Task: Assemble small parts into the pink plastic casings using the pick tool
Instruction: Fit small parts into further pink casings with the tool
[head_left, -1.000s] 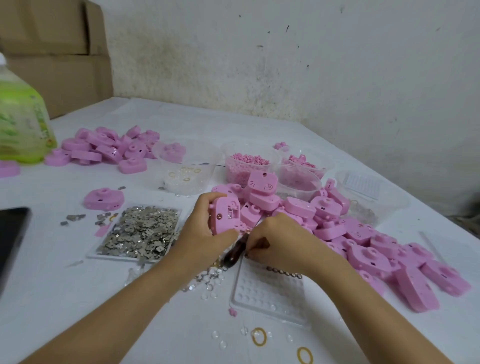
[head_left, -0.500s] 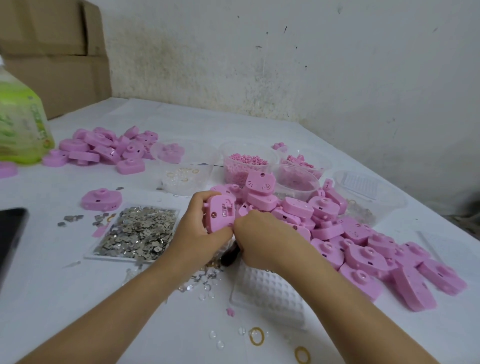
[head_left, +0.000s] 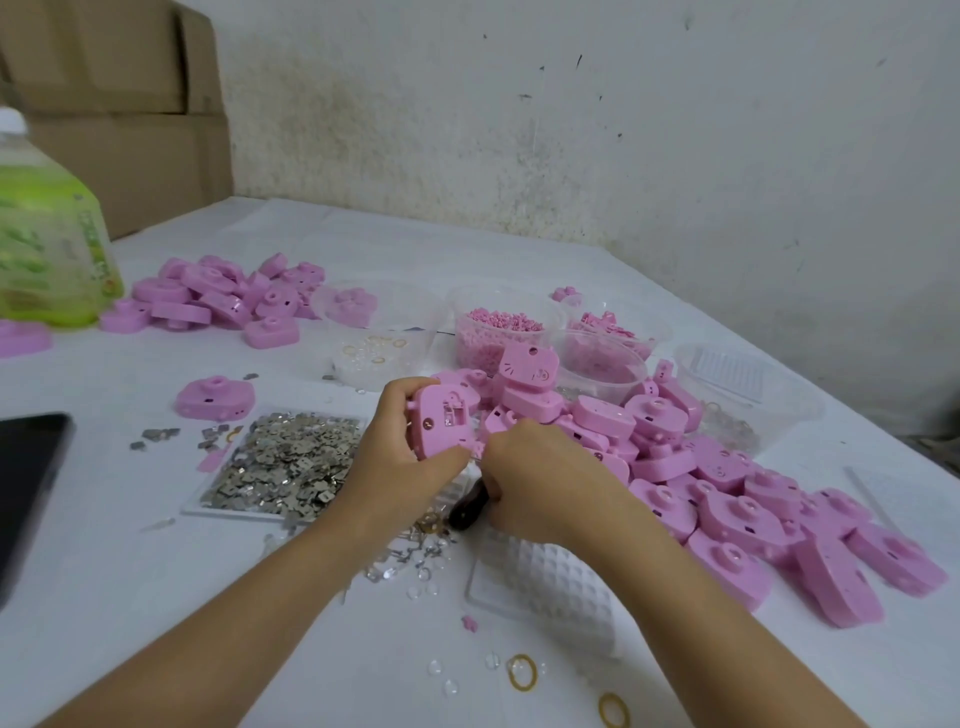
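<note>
Over the dimpled tray (head_left: 545, 587), the right hand (head_left: 540, 483) is clenched around the dark-handled pick (head_left: 470, 506), whose tip is hidden. Beside it, the left hand (head_left: 400, 457) grasps 1 pink casing (head_left: 444, 421), held upright with its recessed inside facing the camera. A pile (head_left: 675, 447) of casings lies behind.

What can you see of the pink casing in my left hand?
The pink casing looks like matte moulded plastic, rounded in outline, its inner side facing the camera with a recessed rectangular cavity and a small round hole left of it. The left hand grips it roughly upright above the table, thumb on its lower edge; the right hand, gripping the pick tool, meets its lower right corner.
</note>
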